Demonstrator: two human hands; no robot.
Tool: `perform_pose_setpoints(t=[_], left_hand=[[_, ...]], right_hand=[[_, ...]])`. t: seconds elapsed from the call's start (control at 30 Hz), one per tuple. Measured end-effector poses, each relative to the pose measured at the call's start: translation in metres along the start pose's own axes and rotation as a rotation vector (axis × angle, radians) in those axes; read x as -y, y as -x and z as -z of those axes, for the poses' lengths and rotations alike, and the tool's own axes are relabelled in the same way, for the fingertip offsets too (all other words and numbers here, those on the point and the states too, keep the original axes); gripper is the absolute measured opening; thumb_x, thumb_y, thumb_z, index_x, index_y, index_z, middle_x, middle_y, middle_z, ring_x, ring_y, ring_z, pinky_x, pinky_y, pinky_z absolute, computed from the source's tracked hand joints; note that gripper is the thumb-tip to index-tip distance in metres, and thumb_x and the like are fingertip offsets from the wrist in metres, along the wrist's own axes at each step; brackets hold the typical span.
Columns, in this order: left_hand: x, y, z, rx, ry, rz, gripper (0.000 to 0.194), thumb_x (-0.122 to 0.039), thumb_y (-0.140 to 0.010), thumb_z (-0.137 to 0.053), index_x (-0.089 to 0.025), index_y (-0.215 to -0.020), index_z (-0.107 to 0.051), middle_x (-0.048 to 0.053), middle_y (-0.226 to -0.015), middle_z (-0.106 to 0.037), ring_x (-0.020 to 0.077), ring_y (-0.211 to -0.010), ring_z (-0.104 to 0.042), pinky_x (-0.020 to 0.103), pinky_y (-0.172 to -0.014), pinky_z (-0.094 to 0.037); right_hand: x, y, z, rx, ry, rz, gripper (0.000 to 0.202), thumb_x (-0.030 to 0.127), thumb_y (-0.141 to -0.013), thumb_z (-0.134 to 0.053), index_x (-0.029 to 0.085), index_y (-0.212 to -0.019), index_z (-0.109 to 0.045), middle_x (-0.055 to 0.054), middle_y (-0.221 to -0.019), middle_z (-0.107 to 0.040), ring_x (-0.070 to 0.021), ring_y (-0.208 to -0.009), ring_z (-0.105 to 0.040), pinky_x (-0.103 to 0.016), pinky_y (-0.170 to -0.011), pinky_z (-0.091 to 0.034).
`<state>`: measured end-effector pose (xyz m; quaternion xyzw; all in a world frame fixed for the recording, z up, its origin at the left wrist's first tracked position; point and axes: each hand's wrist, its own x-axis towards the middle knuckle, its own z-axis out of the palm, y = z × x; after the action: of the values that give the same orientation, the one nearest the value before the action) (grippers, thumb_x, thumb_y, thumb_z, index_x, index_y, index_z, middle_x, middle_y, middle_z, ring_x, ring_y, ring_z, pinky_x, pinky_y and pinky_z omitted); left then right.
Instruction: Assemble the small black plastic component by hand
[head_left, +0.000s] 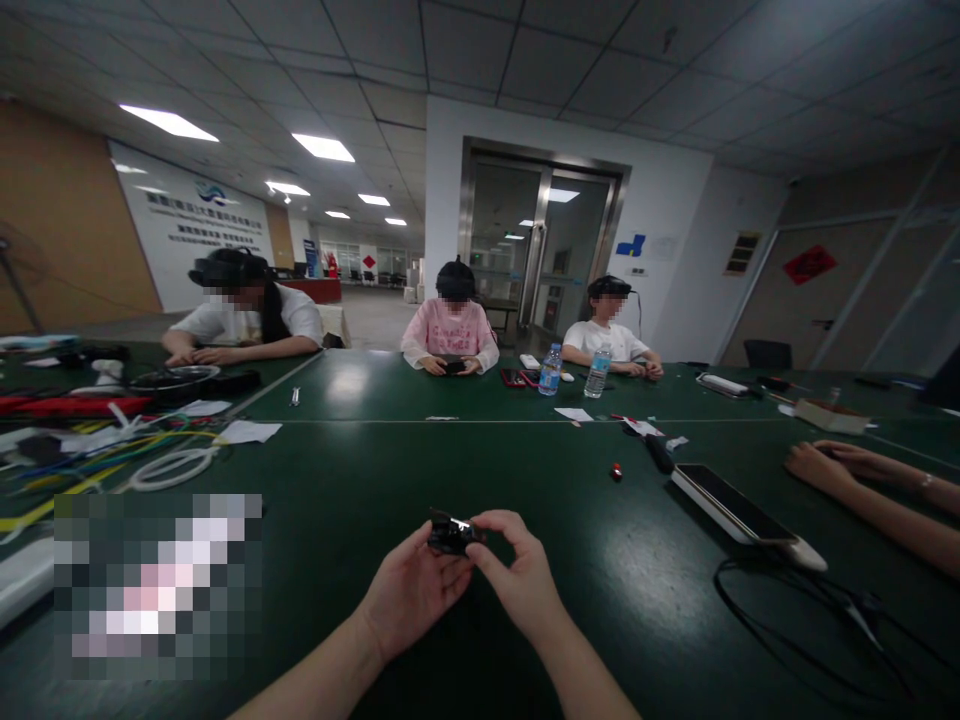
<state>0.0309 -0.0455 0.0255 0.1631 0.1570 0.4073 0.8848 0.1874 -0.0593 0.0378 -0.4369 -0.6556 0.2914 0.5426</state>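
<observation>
Just above the green table (337, 480), near the middle of the view, a small glossy black object (450, 535) is held between both hands. My left hand (409, 595) supports it from the left and below, its fingers curled under it. My right hand (514, 565) pinches its right end between thumb and forefinger. A pale reflection shows on the object's top; its exact kind is too small to tell.
Tangled cables (97, 450) lie at the left. Two bottles (550, 370) stand ahead. A white device with a dark screen (739, 505) and black cable (787, 610) lie right. Another person's hands (832, 468) rest at far right; three people sit opposite.
</observation>
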Motion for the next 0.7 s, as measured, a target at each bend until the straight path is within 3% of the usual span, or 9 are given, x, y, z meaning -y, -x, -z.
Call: perform_pose_setpoints(t=[0.27,0.7], left_hand=[[0.0023,-0.0003,0.0011,-0.020,0.022,-0.049,0.023,-0.025,-0.087,-0.046,-0.012,-0.088,-0.064,0.007,-0.084,-0.072,0.0159,-0.079,-0.067,0.030,-0.085,-0.044],[0.0007,-0.0014,0.0078,0.027,0.034,0.007,0.025,-0.026,-0.087,-0.045,-0.011,-0.090,-0.065,0.009,-0.087,-0.073,0.0168,-0.081,-0.067,0.030,-0.086,-0.044]], right_hand=[[-0.0027,-0.0018,-0.0028,0.071,0.091,0.006,0.025,0.016,-0.069,-0.064,0.029,-0.090,-0.067,-0.004,-0.102,-0.061,-0.0228,-0.101,-0.053,-0.042,-0.090,-0.041],[-0.0060,0.0013,-0.0046,0.127,0.060,-0.044,0.033,0.015,-0.069,-0.063,0.031,-0.097,-0.067,-0.005,-0.110,-0.059,-0.0231,-0.107,-0.052,-0.043,-0.091,-0.042]])
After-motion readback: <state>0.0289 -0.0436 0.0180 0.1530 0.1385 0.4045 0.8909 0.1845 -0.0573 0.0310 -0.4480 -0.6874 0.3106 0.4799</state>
